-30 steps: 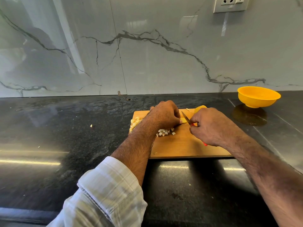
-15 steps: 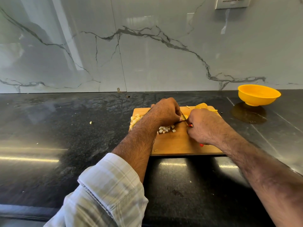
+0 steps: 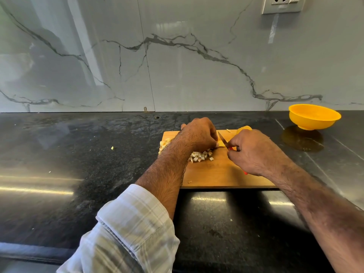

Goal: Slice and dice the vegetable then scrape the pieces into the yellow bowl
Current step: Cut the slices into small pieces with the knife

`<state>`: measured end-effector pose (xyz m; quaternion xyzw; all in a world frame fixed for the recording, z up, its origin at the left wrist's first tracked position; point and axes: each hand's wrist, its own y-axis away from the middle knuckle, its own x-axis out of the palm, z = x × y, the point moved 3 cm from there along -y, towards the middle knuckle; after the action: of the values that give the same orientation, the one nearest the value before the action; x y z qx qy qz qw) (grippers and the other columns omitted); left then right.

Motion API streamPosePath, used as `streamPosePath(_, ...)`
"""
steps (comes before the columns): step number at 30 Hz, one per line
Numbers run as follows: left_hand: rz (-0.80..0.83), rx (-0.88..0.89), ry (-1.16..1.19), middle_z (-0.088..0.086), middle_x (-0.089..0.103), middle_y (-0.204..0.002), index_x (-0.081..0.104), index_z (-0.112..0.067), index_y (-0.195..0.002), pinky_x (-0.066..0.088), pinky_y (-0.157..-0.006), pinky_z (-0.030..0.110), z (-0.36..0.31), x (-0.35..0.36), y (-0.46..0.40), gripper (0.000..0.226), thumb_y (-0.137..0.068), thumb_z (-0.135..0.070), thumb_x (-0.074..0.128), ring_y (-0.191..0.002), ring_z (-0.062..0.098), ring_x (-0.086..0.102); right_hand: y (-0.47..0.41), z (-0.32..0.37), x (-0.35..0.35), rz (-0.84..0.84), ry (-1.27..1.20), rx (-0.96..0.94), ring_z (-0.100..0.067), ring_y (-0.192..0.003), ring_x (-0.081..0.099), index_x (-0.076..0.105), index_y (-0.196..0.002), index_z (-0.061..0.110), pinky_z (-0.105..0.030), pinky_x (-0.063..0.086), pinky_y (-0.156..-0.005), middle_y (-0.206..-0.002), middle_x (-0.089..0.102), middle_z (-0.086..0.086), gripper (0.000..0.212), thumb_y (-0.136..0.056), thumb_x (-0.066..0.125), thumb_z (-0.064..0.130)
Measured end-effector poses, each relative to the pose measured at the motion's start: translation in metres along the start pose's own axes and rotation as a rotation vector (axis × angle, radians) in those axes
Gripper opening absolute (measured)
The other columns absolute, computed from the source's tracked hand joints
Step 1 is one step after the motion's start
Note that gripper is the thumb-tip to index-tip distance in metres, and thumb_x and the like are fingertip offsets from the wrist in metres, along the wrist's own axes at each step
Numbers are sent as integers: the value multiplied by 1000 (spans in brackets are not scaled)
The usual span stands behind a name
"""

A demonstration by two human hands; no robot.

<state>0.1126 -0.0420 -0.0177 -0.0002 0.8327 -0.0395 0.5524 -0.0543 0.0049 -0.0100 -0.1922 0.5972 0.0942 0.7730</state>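
Wood board [image 3: 220, 174]: on counter, veg piece [image 3: 221, 143] pinched by left hand [image 3: 199, 134].
Knife [image 3: 223, 139]: gripped in right hand [image 3: 254, 152], just right of veg.
Yellow bowl [image 3: 314, 117]: far right, w/ right hand nearer.

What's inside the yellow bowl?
The yellow bowl sits apart from the cutting board. Only its near inner wall shows, bare; the front rim hides its bottom.

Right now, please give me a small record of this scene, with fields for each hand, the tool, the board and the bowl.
left hand: holds the vegetable piece down on the board
right hand: grips the knife
knife: blade at the vegetable piece
cutting board: carries diced pieces
yellow bowl: right of the board, apart from it; looks empty
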Motion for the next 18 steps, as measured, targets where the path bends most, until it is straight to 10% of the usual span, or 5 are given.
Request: streamPosePath(18, 24, 10, 72, -15, 74, -96, 80, -29, -87, 37, -114, 60, 1, 2, 1, 3, -88, -29, 83, -107, 10, 64, -9, 13, 11, 124, 57, 66, -19, -90, 67, 68, -123, 16, -35, 62, -84, -98, 70, -2, 31, -95, 66, 29)
